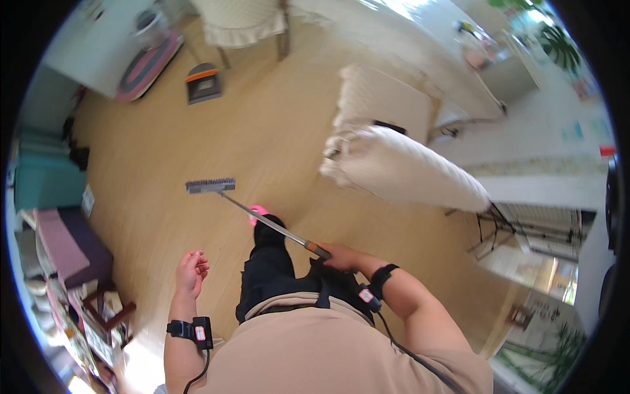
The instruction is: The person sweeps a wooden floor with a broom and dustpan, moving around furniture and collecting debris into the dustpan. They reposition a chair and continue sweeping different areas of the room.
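Note:
My right hand [339,257] grips the end of the handle of a floor brush [211,186] with a long metal pole. Its wide grey head with dark bristles rests on the wooden floor, ahead and to the left of my feet. My left hand [193,271] hangs at my left side with its fingers loosely curled and nothing in it. One foot in a pink slipper [258,213] shows beside the pole. A grey dustpan [204,87] with an orange edge stands on the floor further ahead.
A chair [246,24] with a cream cover stands ahead. Cream-covered furniture [408,167] is on the right, near a black metal rack [497,231]. A pink and grey oval mat [150,69] lies at upper left. A teal cabinet [47,172] and a purple-draped piece [83,246] line the left side.

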Tool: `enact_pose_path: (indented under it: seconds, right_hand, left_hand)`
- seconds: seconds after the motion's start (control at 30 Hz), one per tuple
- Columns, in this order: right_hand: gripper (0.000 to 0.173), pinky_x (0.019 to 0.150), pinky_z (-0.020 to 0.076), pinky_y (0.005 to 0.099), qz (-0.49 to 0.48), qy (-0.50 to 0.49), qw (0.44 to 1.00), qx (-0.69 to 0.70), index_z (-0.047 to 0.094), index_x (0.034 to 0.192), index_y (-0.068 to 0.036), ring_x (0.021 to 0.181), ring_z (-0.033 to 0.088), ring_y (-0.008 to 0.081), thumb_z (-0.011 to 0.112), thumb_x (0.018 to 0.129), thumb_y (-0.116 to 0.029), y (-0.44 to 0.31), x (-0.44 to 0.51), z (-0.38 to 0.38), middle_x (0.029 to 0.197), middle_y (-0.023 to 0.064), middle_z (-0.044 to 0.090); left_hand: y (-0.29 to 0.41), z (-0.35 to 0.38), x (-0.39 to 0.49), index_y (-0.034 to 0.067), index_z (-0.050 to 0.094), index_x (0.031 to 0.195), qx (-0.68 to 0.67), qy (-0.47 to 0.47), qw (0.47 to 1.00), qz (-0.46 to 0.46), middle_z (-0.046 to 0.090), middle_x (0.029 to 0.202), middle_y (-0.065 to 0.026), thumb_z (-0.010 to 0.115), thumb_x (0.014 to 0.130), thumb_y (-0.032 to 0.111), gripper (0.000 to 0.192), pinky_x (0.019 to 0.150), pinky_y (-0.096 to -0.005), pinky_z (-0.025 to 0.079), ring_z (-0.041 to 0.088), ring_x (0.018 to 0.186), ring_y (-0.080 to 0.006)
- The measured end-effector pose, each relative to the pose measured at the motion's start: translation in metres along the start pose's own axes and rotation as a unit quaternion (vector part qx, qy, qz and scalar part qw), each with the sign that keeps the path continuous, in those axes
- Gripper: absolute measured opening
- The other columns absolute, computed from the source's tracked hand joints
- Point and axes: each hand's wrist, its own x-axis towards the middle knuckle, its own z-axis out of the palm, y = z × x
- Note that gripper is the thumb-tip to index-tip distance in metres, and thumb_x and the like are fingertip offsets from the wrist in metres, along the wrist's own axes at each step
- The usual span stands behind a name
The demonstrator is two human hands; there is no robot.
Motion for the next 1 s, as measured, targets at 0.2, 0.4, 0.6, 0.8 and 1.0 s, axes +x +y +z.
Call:
enact_pose_path:
  seconds: [0.2,0.4,0.6,0.8,1.0]
  right_hand:
    - [0.069,0.069,0.0478,0.0409,0.134,0.097,0.984,-0.073,0.03,0.138,-0.024,0.08,0.061,0.0353,0.054,0.076,-0.009,0.134,-0.217,0.04,0.088,0.0199,0.062]
    - [0.064,0.059,0.0471,0.0397,0.252,0.228,0.94,0.041,0.036,0.136,-0.016,0.069,0.061,0.033,0.048,0.074,-0.004,0.214,-0.37,0.089,0.077,0.0196,0.061]
    - [0.065,0.05,0.0452,0.0389,0.302,0.334,0.87,0.199,0.034,0.138,-0.015,0.057,0.059,0.0294,0.048,0.075,-0.006,0.261,-0.403,0.11,0.073,0.0181,0.06]
    - [0.068,0.054,0.0469,0.0381,0.289,0.425,0.82,0.252,0.032,0.14,-0.017,0.063,0.06,0.0286,0.054,0.076,-0.008,0.312,-0.366,0.1,0.078,0.0183,0.06]
    - [0.066,0.057,0.0484,0.0382,0.344,0.427,0.8,0.246,0.033,0.139,-0.017,0.066,0.061,0.0291,0.054,0.078,-0.007,0.345,-0.318,0.012,0.083,0.0195,0.061]
  left_hand:
    - [-0.02,0.167,-0.057,0.011,0.053,0.115,0.165,-0.161,0.957,0.178,0.053,0.103,-0.0094,0.061,0.085,0.02,0.033,0.069,-0.0295,0.047,0.057,0.085,-0.0183]
    - [-0.009,0.372,-0.152,0.024,0.04,0.135,0.529,-0.141,0.443,0.71,0.025,0.144,-0.0148,0.08,0.06,0.021,0.085,0.106,-0.0488,0.023,0.021,0.135,-0.034]
    - [-0.007,0.506,-0.132,0.032,0.013,0.144,0.737,-0.024,0.36,0.572,0.016,0.149,-0.01,0.081,0.06,0.031,0.109,0.11,-0.0518,0.013,0.011,0.139,-0.0307]
    - [0.019,0.527,-0.069,0.027,0.047,0.125,0.642,0.042,0.38,0.665,0.05,0.122,0.0005,0.08,0.059,0.025,0.074,0.099,-0.0582,0.028,0.043,0.119,-0.0216]
    - [0.097,0.546,-0.021,0.025,0.054,0.12,0.642,0.0,0.376,0.668,0.055,0.115,0.0004,0.079,0.058,0.025,0.068,0.099,-0.0549,0.029,0.048,0.114,-0.0223]
